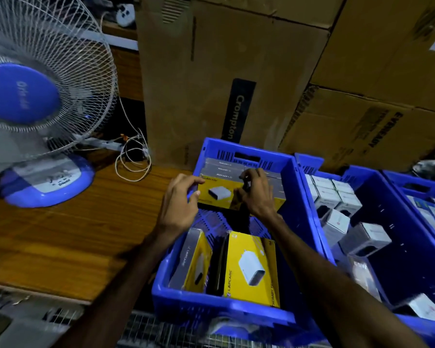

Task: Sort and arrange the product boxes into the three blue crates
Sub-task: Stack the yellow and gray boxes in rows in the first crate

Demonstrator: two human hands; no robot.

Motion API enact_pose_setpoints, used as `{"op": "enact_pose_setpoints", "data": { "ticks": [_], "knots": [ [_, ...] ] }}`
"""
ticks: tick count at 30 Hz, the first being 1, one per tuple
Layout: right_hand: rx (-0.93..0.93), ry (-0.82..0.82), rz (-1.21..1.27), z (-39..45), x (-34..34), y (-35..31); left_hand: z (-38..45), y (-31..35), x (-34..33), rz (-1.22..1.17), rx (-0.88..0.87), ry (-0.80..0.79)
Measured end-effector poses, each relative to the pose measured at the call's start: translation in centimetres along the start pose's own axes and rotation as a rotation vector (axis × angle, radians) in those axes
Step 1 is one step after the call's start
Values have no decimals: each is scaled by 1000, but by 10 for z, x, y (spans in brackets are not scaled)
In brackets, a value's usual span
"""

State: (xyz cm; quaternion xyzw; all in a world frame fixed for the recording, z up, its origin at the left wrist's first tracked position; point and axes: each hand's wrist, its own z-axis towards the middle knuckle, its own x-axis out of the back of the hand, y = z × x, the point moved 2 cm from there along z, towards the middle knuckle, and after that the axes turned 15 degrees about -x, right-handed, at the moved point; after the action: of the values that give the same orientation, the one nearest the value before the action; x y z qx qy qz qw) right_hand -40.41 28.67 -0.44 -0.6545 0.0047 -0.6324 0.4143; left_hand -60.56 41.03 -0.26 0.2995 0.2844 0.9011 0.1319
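Storeroom: stacked cartons (236, 71), stock crates (299, 197)

"LAPCARE" stands on the yellow box (252, 268) lying flat in the near blue crate (219, 308), and on the grey side of its tilted neighbour (190, 262). The tall carton (211, 79) behind carries "Crompton" (on a black strip, running vertically). The right-hand carton (357, 131) reads "EVEREADY". The fan (23, 94) hub's lettering is blurred.

Both hands, left hand (177, 204) and right hand (258, 194), gripped a yellow box (217, 193) at its ends inside the left blue crate (300, 197), beside a table fan (40, 96).
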Motion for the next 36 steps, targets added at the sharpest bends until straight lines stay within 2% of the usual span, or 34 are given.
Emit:
{"op": "enact_pose_setpoints", "data": {
  "ticks": [4,11,14,18,21,24,28,31,34,36],
  "knots": [
    [33,3,-55,-1,-7,4,0,2,-1,45,-15,-26],
    [112,-135,-334,5,-24,4,0,4,0,74,-18,-44],
    [172,-135,-436,10,-31,6,0,6,1,83,-24,-38],
    [234,-85,-475,13,-31,7,1,7,2,91,-22,-42],
    [229,-88,-397,12,-27,10,1,8,2,86,-10,-57],
    [152,-211,-265,10,-17,20,1,8,2,84,-8,-67],
    [100,-553,-103,-16,21,25,1,8,2,85,-18,-74],
    [47,-740,26,-54,58,18,1,8,2,96,-28,-75],
    [10,-898,-72,-89,78,16,1,9,1,107,-24,-92],
    [43,-889,-159,-104,83,16,1,10,1,120,-22,-113]
  ]
}}
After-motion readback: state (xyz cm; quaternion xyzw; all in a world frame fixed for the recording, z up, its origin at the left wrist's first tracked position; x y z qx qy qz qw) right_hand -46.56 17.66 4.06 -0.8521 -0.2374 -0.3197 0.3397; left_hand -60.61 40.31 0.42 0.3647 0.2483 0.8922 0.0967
